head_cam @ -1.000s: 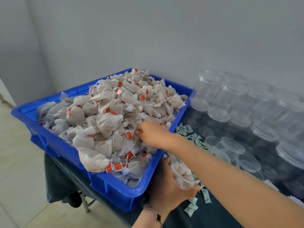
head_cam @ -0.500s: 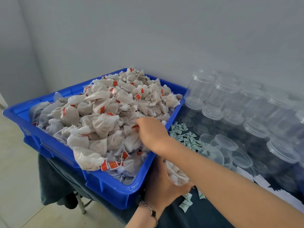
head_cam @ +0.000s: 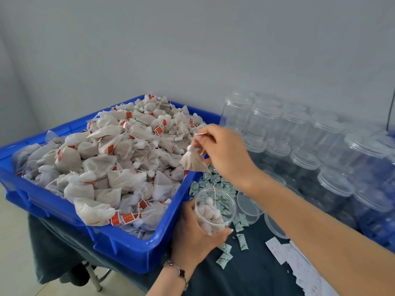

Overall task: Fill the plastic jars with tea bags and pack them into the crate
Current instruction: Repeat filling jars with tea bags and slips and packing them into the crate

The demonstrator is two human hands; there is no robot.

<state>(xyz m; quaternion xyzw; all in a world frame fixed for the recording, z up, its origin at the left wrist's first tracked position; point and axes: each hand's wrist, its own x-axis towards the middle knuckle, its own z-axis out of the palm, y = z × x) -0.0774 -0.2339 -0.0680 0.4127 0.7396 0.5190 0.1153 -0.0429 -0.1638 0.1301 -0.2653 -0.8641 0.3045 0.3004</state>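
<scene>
1. One tea bag [head_cam: 193,161] hangs in the middle of the frame, pinched at its knotted top by the right hand [head_cam: 226,152], just above the right rim of the blue crate [head_cam: 119,251]. Its string trails down toward the jar below.
2. One open plastic jar [head_cam: 214,210] sits below it, lower centre of the frame, gripped around its side by the left hand [head_cam: 192,236] with the thumb and fingers curled round the wall. Several white tea bags already lie inside; the jar tilts slightly and has no lid on.
3. The crate fills the left half of the frame, heaped with tea bags [head_cam: 102,163], many showing red paper tags. Its near corner overhangs the table edge.
4. Small green-and-white sachets [head_cam: 213,182] are scattered on the dark tablecloth [head_cam: 245,274] between the crate and the jar, with a few more at lower centre.
5. Loose clear lids [head_cam: 248,206] lie flat on the cloth just right of the held jar.
6. Many empty clear jars [head_cam: 299,142] stand crowded across the right side of the frame, against the grey wall [head_cam: 192,50].
7. White paper slips [head_cam: 284,253] lie at the lower right, partly under the right forearm.
8. A bracelet [head_cam: 179,272] circles the left wrist at the bottom of the frame.
</scene>
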